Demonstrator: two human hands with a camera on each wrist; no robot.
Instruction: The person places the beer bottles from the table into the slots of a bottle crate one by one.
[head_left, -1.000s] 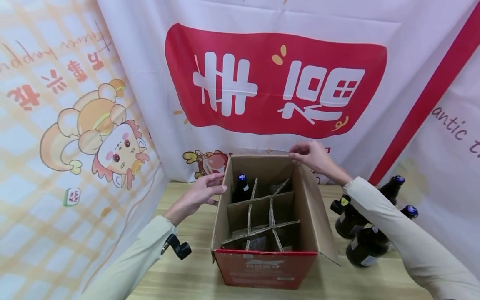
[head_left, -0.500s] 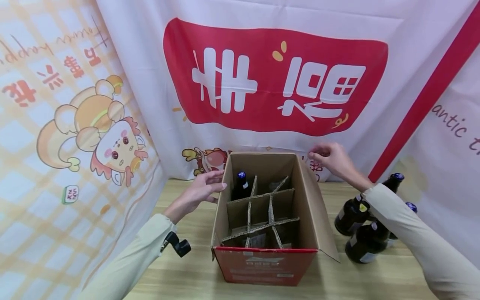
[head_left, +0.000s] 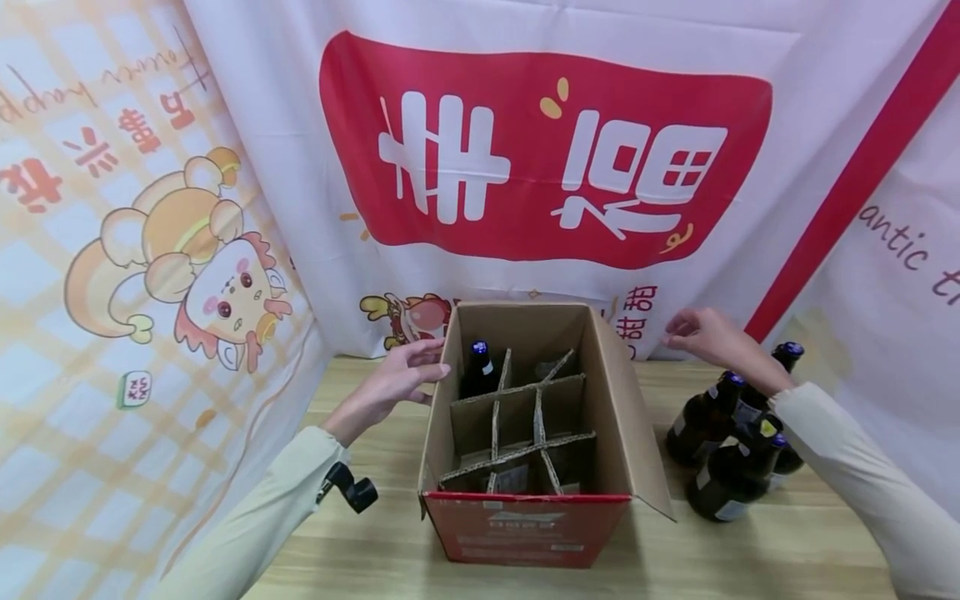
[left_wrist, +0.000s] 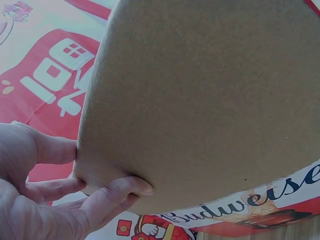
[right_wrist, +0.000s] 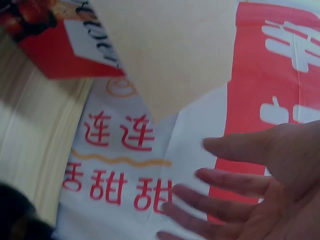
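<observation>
A red cardboard box (head_left: pixel 525 533) with an open top and crossing cardboard dividers (head_left: pixel 517 387) stands on the table. One dark bottle (head_left: pixel 477 372) with a blue cap is in its back left compartment. My left hand (head_left: pixel 393 383) rests against the box's left side near the back. In the left wrist view, its fingertips (left_wrist: pixel 142 185) press on a brown flap (left_wrist: pixel 200 100), the thumb at the edge. My right hand (head_left: pixel 708 337) is in the air right of the box, above the back of a bottle group. Nothing is between its spread fingers (right_wrist: pixel 220 200).
Several dark bottles (head_left: pixel 731 483) with blue caps stand close together right of the box, partly under my right forearm. The box's right flap (head_left: pixel 647 437) slants outward toward them. Printed cloth (head_left: pixel 292 167) hangs behind and at both sides of the wooden table (head_left: pixel 345 533).
My right hand has left the box's back right corner and moved right, toward the bottles. The left hand stays at the box's left side.
</observation>
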